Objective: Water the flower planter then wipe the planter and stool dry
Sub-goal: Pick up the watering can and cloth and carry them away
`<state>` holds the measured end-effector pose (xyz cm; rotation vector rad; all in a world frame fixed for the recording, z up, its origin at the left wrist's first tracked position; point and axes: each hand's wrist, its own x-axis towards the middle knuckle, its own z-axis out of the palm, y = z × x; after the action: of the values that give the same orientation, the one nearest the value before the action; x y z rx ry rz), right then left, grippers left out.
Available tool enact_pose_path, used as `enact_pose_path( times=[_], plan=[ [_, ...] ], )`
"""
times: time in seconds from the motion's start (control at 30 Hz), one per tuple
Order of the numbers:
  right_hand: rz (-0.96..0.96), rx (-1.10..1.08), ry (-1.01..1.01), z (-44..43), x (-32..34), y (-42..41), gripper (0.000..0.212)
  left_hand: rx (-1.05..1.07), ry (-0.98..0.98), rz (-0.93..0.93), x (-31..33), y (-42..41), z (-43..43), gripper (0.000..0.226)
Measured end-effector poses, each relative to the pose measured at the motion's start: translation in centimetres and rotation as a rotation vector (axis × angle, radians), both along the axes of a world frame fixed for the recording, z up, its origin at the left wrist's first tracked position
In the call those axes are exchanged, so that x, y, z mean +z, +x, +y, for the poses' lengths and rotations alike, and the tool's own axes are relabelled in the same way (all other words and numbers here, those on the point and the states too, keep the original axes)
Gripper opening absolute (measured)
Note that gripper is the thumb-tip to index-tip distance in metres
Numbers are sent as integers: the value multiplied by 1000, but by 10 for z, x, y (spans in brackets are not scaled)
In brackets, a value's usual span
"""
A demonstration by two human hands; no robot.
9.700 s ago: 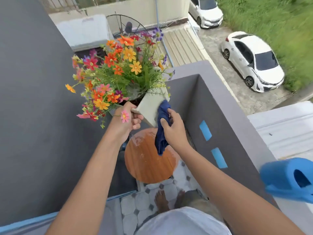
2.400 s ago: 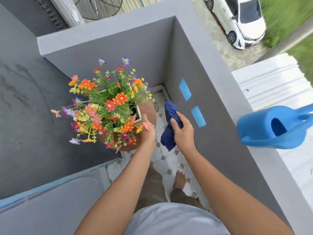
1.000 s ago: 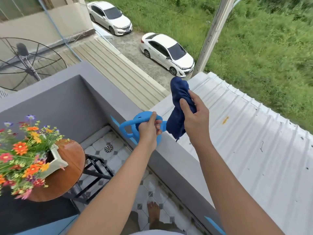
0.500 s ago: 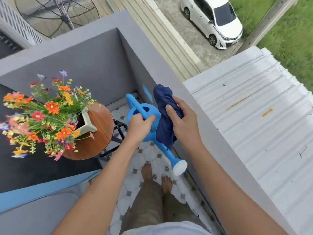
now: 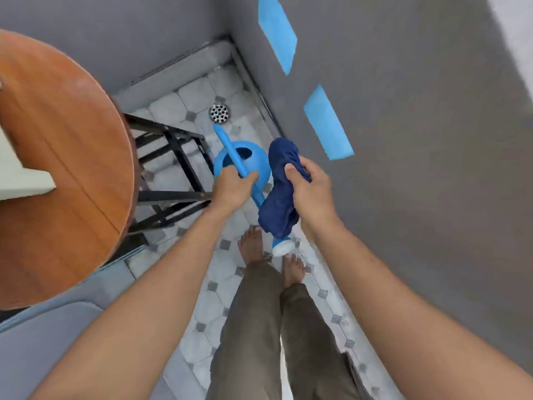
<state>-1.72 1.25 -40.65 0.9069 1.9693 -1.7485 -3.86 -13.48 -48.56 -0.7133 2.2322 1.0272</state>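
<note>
The watering can is bright blue and round like a ball, with a dark hole on top. A thin blue handle runs over the top of it. Its long spout goes down toward the person's feet and ends in a white tip. So the can's long line runs from the floor drain, far from the hands, back to the bare feet. The can hangs above the tiled floor.

The left hand is closed tight around the handle. The right hand is just beside it, closed around a dark blue cloth. The cloth is bunched up and hangs down in front of the spout, hiding the middle of it.

To the left of the left hand stands the stool, with a round brown wooden top and black legs. A white corner of the planter sits on the stool top at the left edge. To the right of the right hand is a grey wall with two light blue patches.
</note>
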Motion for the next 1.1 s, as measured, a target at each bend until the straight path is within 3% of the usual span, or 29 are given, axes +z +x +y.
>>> enact_pose_path(
  times=[0.23,0.33,0.57,0.7,0.83,0.93,1.03,1.1],
  plan=[
    [-233,-182,-106,16,-135,-6,12,26,49,-78,-154,-10,14,21],
    [-332,-190,-127,19,-172,-5,12,28,41,-105,-201,-9,16,32],
    [-327,-207,-233,22,-222,-6,14,-44,12,-140,-267,-14,9,39],
    [-314,-225,-299,23,-232,-5,22,-81,-3,-122,-280,-12,8,32],
    [-274,-247,-360,25,-238,-13,34,14,69,-160,-273,-17,10,27],
    [-251,-255,-427,22,-234,-19,37,267,268,-361,-236,-13,11,53],
    [-267,-146,-584,24,-233,-22,48,348,699,-587,-208,-3,4,90],
    [-277,-30,-672,24,-234,-23,61,432,987,-577,-195,5,1,89]
  ],
)
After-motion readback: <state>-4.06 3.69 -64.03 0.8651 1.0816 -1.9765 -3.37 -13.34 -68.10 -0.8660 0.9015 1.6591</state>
